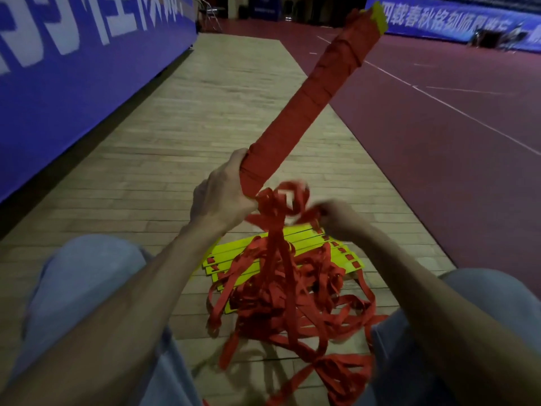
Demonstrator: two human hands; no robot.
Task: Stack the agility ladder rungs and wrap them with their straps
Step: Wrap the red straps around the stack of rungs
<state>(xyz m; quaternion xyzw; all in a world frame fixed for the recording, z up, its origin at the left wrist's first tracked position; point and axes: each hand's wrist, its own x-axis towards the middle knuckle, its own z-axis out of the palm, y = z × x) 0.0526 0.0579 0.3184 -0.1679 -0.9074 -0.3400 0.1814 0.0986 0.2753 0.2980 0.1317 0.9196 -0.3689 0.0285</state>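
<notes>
Dim hall light around you, faint shadows on the near floor point(164, 177), your right hand point(336, 213) perhaps motion-blurred, wide-angle bending at edges, far background soft.

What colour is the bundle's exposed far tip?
Yellow tip, above the red straps; head view.

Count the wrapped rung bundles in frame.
1: the strap-wrapped bundle, held tilted up by the left hand. The yellow rungs on the floor are loose under tangled straps.

Both hands raised: left hand point(222, 191) clenched, right hand point(336, 215) pinching.
</notes>
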